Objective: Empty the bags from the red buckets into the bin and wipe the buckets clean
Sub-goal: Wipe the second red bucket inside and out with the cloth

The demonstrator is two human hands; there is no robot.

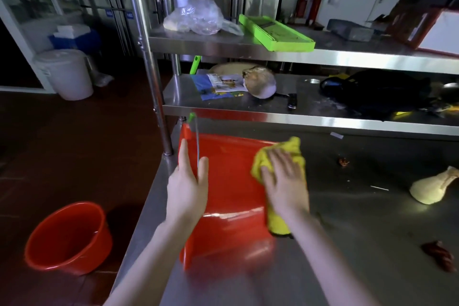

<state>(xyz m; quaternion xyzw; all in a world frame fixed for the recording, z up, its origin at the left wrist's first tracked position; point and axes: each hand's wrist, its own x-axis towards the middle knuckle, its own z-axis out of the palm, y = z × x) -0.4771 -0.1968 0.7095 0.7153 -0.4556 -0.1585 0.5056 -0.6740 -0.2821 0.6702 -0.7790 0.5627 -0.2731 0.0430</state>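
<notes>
At 8 o'clock in my view, the floor bucket [67, 236], red, stands upright on the dark floor with its mouth up. At 10 o'clock, well apart from it, stands a white lidded tub [67, 74]. Near centre, the table bucket [231, 189], also red, lies on its side on the steel table [360, 218], rim toward 9 o'clock. Its near end is blurred.

The left hand [188, 181] lies flat on the bucket wall at the 9 o'clock side, fingers straight and together, thumb held apart. The wire handle [197, 141] runs toward 12 o'clock between thumb and fingers.

The right hand [285, 181], fingers spread, presses a yellow cloth [293, 149] against the bucket's 3 o'clock side.

At 3 o'clock in my view, a pale tied bag [432, 189] lies on the table.
</notes>
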